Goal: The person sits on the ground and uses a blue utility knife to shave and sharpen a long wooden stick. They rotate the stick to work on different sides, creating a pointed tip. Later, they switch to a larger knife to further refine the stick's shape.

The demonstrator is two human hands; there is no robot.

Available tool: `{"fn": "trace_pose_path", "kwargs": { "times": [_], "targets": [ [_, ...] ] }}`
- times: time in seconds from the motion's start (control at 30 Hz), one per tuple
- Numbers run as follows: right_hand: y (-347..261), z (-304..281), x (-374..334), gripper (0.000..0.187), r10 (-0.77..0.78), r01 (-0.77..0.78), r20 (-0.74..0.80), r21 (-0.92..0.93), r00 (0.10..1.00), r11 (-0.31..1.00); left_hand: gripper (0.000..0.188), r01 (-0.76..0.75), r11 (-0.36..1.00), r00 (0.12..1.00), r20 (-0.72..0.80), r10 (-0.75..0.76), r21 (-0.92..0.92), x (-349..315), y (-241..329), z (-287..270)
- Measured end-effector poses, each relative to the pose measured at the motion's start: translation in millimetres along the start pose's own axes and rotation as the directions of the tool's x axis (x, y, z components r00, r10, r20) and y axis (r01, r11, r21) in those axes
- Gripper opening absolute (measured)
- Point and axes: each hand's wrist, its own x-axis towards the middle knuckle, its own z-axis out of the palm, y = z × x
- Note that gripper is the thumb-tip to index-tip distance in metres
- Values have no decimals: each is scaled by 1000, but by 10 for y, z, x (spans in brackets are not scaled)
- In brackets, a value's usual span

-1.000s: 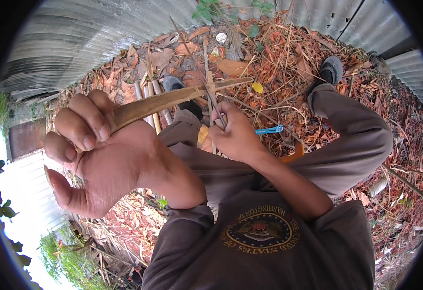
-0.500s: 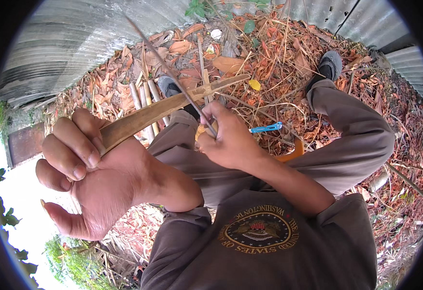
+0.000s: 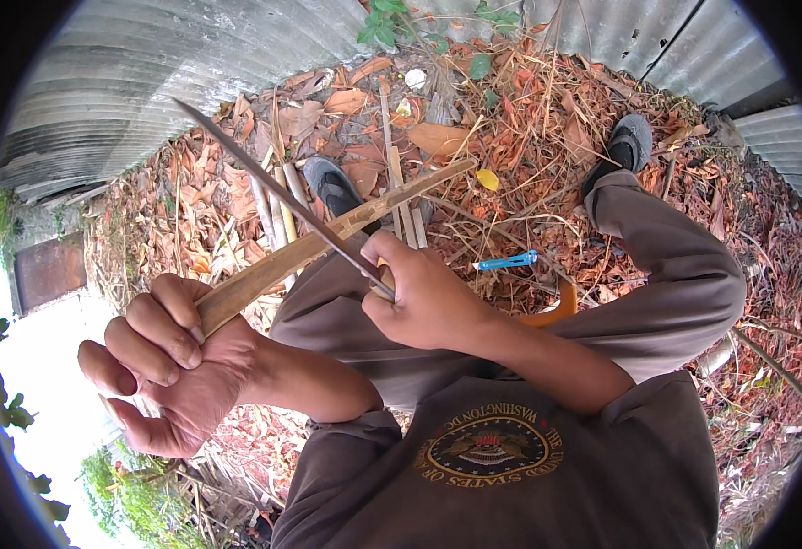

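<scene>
My left hand (image 3: 174, 352) is closed round the near end of a pale brown bamboo strip (image 3: 268, 265). The strip slants up and right, with its narrower end beyond my right hand. A long knife with a thin, dark blade (image 3: 273, 183) is in my right hand (image 3: 428, 297), its fingers wrapped round the handle. The blade crosses the strip near the middle and points up to the left. Whether the edge touches the strip, I cannot tell. Most of the handle is hidden in my fist.
Several bamboo pieces (image 3: 277, 215) lie by my left shoe (image 3: 330, 188), and more strips (image 3: 401, 197) lie beyond. A blue utility knife (image 3: 506, 262) and an orange curved object (image 3: 552, 309) sit near my right leg. Corrugated metal sheets (image 3: 172, 73) border the leaf-covered ground.
The blade has swung down to the left and its crossing point has slid along the strip toward my left hand. My right hand has dropped slightly; my left hand has shifted a little.
</scene>
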Motion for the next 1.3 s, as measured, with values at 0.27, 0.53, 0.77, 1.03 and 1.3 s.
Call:
{"fn": "trace_pose_path", "kwargs": {
  "times": [0.27,0.53,0.77,1.03,1.3],
  "targets": [
    [899,-107,136,18,295,-292,-96,45,951,955,24,-7,999,995,94,12,-43,-88,112,-190],
    [45,379,58,28,-82,80,68,35,994,996,27,-53,991,952,-294,88,125,-104,77,-62],
    [1276,71,85,9,322,-335,-188,-43,928,941,27,-87,987,929,-345,129,136,-126,104,-153],
    [265,242,11,21,-39,38,-15,-95,999,995,29,-31,999,999,-41,30,-16,-118,94,-179],
    [1972,-213,162,32,384,-428,-197,-302,902,852,28,-90,986,944,-304,130,143,38,39,-543]
  ]
}}
